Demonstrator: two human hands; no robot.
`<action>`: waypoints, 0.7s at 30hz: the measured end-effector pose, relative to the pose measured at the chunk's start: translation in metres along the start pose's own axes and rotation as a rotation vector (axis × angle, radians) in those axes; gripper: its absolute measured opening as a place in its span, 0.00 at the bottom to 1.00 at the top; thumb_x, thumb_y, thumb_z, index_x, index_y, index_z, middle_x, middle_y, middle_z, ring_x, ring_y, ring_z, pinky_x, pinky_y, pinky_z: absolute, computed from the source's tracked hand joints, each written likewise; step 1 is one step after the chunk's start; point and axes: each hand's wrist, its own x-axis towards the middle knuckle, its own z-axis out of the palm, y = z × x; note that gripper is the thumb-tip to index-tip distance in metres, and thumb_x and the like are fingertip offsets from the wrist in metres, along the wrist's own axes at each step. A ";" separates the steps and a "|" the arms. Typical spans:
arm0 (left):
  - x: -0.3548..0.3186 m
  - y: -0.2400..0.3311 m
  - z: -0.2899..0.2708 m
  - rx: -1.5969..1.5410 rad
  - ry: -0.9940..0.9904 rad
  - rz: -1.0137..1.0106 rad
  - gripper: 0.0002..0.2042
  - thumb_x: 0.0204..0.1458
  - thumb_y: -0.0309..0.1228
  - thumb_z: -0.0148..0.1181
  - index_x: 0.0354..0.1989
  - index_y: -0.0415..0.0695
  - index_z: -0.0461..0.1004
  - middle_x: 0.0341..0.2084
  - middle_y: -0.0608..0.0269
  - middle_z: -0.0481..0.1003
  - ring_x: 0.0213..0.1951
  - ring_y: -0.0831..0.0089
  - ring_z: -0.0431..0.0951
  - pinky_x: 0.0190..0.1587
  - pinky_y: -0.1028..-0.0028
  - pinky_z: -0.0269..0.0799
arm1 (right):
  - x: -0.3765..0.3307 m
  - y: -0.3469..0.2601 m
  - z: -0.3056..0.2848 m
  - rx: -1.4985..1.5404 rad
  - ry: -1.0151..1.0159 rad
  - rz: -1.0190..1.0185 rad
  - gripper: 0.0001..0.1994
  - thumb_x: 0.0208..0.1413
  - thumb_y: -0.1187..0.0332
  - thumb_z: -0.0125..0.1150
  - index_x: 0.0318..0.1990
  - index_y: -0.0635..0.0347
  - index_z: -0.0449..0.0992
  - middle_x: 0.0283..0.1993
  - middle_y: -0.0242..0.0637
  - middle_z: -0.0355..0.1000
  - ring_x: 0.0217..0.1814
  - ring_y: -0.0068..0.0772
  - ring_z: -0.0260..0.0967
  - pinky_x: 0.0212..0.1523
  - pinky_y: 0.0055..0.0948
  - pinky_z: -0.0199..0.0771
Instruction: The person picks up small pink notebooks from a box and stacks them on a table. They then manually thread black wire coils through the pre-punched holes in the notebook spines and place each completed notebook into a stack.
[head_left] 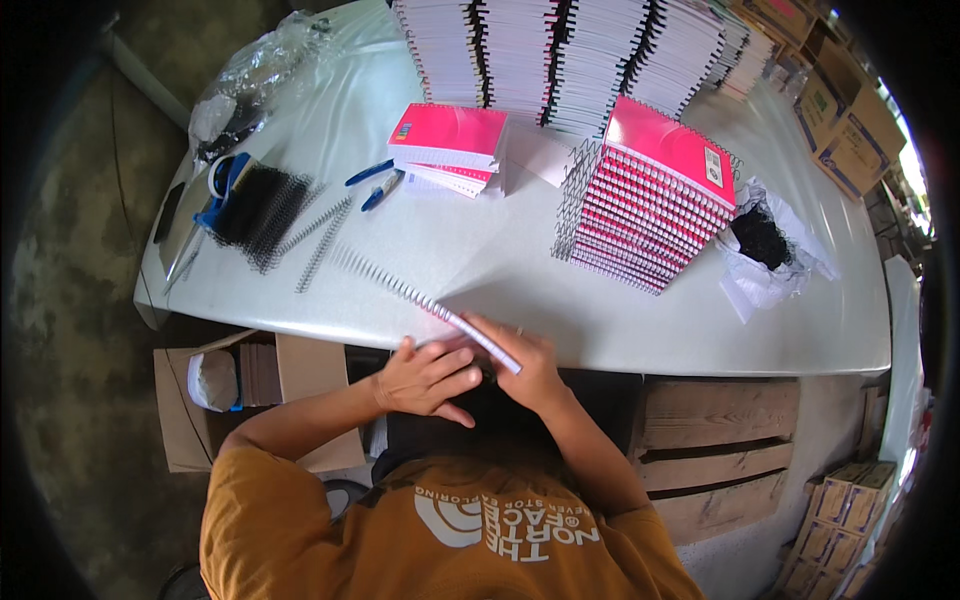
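One notebook point(490, 344) in hand, seen nearly edge-on at the near edge of the table point(640, 335), in front of the torso; one spiral coil point(405, 290) runs along its spine, its free end extending up and left over the tabletop. Right hand point(518, 365) closed on the notebook, gripping its right side. Left hand point(430, 378) open, fingers spread, just beside the notebook's left side (contact cannot be told from this angle). To the left: two loose coils point(325, 245), apart from each other at their near ends, next to one dark bundle of coils point(262, 208). Two blue pens point(382, 190) lie just left of one stack of pink-covered booklets point(455, 130). Right of centre: one tall stack of spiral-bound pink notebooks point(655, 205) (layers too many to count reliably). Beyond it, near the right end, one white bag point(750, 285), open, dark contents showing. Far side: at least four columns of white bound books point(600, 60). Far left: one clear plastic bag point(275, 65), crumpled.
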 end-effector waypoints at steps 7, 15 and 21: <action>0.006 0.013 0.022 -0.545 0.290 -0.203 0.51 0.44 0.68 0.47 0.64 0.35 0.46 0.59 0.25 0.46 0.60 0.25 0.44 0.60 0.37 0.36 | 0.005 -0.001 0.007 0.044 -0.006 0.003 0.24 0.45 0.84 0.55 0.53 0.61 0.70 0.47 0.46 0.73 0.46 0.45 0.73 0.44 0.35 0.75; 0.032 0.000 0.010 -0.314 0.311 -0.368 0.52 0.41 0.69 0.49 0.60 0.30 0.53 0.56 0.28 0.56 0.53 0.36 0.62 0.56 0.44 0.54 | 0.008 -0.003 0.008 0.028 -0.049 -0.020 0.26 0.46 0.80 0.56 0.57 0.61 0.66 0.48 0.46 0.73 0.43 0.49 0.73 0.42 0.38 0.75; 0.085 -0.039 -0.055 0.293 0.494 0.011 0.56 0.45 0.73 0.31 0.64 0.27 0.39 0.62 0.26 0.38 0.66 0.38 0.38 0.61 0.38 0.29 | 0.005 0.004 0.010 -0.055 -0.098 -0.045 0.35 0.51 0.74 0.57 0.67 0.60 0.47 0.49 0.42 0.73 0.40 0.50 0.73 0.37 0.37 0.75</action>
